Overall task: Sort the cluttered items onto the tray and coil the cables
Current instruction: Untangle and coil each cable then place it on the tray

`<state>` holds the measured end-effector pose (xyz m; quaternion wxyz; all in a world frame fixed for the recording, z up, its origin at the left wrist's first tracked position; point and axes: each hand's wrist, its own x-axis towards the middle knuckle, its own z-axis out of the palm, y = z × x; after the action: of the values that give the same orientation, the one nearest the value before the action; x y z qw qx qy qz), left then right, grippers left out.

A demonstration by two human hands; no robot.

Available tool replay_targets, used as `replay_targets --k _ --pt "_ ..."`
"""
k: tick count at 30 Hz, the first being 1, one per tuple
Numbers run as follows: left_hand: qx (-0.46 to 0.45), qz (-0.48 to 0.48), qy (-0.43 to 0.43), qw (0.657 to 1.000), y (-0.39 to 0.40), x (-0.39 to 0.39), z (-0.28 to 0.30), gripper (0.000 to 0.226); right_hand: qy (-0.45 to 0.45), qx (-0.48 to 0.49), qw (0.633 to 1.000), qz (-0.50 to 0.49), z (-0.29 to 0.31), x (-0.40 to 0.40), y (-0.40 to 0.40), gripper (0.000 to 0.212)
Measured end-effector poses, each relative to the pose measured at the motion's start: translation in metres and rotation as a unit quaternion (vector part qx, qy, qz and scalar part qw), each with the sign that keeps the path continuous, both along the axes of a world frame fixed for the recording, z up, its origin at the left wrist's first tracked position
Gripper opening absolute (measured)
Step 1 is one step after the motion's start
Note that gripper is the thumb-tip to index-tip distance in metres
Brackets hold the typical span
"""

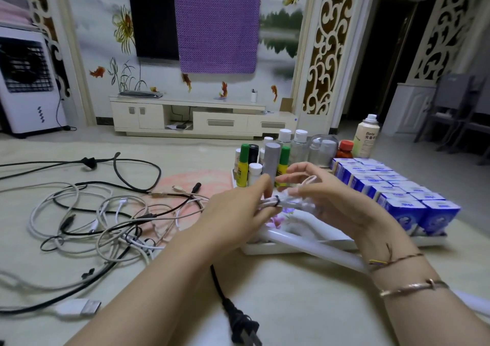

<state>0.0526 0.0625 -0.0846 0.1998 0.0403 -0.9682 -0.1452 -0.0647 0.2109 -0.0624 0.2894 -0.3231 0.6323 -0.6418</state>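
Hands meet above the tray's [267, 250] near-left corner: the left hand [236, 210] and right hand [344, 199] each pinch one end of a white cable bundle [281, 202], a dark tie around it. On the tray stand bottles [273, 160] at its far edge and blue boxes [392, 191] along its right edge. Loose cables [100, 213] lie tangled on the floor at left.
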Motion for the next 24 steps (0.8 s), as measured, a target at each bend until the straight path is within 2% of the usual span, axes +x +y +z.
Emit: replay_targets --k 2,3,5,7,9,11,14,17,20,22,24 --pt "0.022 0.0 0.012 1.0 -0.003 0.002 -0.001 0.021 -0.036 -0.013 0.999 0.009 0.003 0.0 0.006 0.047" --pt "0.027 0.004 0.02 0.999 -0.005 0.003 -0.001 0.02 -0.019 0.002 1.0 -0.007 0.004 -0.001 0.01 0.05" --pt "0.035 0.018 0.033 0.999 -0.005 0.004 -0.002 0.02 0.057 0.055 0.995 -0.055 0.003 -0.001 0.019 0.055" --pt "0.056 0.031 0.053 0.997 -0.003 0.004 -0.002 0.021 0.146 0.104 0.981 -0.075 0.0 0.002 0.03 0.046" --pt "0.084 0.047 0.064 0.993 0.001 0.002 -0.002 0.02 0.242 0.161 0.955 -0.06 -0.004 0.01 0.04 0.031" --pt "0.129 0.058 0.059 0.988 0.005 0.001 -0.001 0.019 0.327 0.236 0.915 -0.038 -0.009 0.018 0.05 0.02" --pt "0.205 0.072 0.042 0.975 0.008 -0.004 -0.001 0.021 0.403 0.31 0.861 -0.011 -0.014 0.023 0.062 0.011" --pt "0.321 0.075 0.03 0.944 0.012 -0.009 0.005 0.017 0.425 0.321 0.846 -0.016 -0.011 0.027 0.067 0.01" --pt "0.418 0.109 0.009 0.902 0.015 -0.015 0.011 0.023 0.483 0.316 0.815 -0.06 -0.007 0.028 0.066 0.016" --pt "0.44 0.146 -0.013 0.886 0.018 -0.019 0.012 0.028 0.517 0.303 0.793 -0.11 -0.007 0.023 0.063 0.019" --pt "0.409 0.203 -0.074 0.887 0.02 -0.024 0.008 0.041 0.521 0.273 0.797 -0.133 -0.012 0.016 0.062 0.021"
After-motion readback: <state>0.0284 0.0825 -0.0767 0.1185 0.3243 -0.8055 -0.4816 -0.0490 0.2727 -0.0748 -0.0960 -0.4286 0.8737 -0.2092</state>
